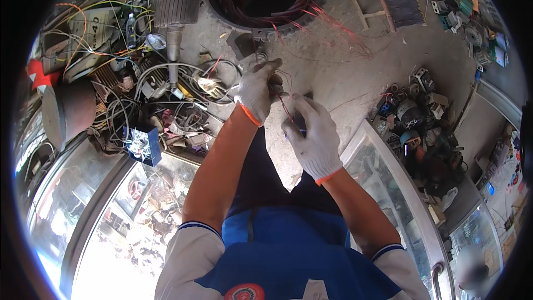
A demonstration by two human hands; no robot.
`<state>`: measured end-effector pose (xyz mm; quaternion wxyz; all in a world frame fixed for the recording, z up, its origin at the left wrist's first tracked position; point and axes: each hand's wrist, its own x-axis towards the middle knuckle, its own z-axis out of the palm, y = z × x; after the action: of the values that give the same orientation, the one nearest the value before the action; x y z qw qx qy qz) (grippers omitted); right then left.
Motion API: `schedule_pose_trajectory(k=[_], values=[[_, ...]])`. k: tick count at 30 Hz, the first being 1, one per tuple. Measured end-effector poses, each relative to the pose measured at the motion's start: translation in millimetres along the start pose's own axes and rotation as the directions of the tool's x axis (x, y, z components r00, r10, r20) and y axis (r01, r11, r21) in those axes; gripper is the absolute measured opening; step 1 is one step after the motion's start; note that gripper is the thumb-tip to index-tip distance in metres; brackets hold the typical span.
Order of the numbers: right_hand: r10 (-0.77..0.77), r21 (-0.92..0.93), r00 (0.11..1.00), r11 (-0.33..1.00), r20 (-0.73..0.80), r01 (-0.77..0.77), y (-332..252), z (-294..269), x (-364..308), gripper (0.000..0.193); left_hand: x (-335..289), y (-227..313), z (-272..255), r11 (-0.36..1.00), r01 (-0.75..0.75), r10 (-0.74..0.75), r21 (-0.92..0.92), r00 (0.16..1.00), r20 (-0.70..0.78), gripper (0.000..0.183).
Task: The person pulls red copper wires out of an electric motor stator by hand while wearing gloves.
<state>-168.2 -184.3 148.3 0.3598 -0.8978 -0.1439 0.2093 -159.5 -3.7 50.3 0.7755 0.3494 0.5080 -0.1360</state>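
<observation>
Both my hands wear white knit gloves with orange cuffs. My left hand [256, 93] is closed around thin red wire, its fingertips dark with grime. Lower and to the right, my right hand [315, 136] is closed too, thumb and fingers curled around a small dark object I cannot make out. A short stretch of red wire [285, 106] runs between the two hands and passes into the right one. Beyond them, at the top, stands a large round motor stator [212, 6] with dark red windings. Loose red leads [336, 22] trail from it over the floor.
On the left lie tangled cables [119, 108], a finned rotor with a shaft [176, 5] and a blue box [145, 153]. Motor parts [411, 112] are heaped at right. A framed glass door [377, 172] stands near my right arm, a wooden frame [366, 5] at far right.
</observation>
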Motion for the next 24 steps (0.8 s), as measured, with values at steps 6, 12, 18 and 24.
schedule_pose_trajectory(k=[6, 12, 18, 24], values=[[0.028, -0.219, 0.984, 0.976, 0.176, 0.011, 17.6, 28.6, 3.9, 0.028, -28.5, 6.4, 13.6, 0.992, -0.096, 0.104, 0.082, 0.989, -0.101, 0.042], [-0.238, -0.485, 0.952, 0.82, 0.193, 0.303, 25.3, 31.3, 5.8, 0.021, -49.2, 22.8, -3.0, -0.046, -0.338, 0.645, 0.94, 0.708, 0.286, 0.05], [-0.301, -0.498, 0.914, 0.768, 0.274, 0.402, 11.3, 37.9, 9.3, 0.024, -39.3, 36.6, -33.6, 0.102, -0.386, 0.452, 0.917, 0.839, 0.303, 0.034], [0.172, 0.37, 0.97, 0.901, 0.174, -0.226, 14.7, 49.3, -7.3, 0.02, -57.3, -3.4, -44.8, 0.864, -0.486, 0.494, 0.129, 0.772, -0.4, 0.027]])
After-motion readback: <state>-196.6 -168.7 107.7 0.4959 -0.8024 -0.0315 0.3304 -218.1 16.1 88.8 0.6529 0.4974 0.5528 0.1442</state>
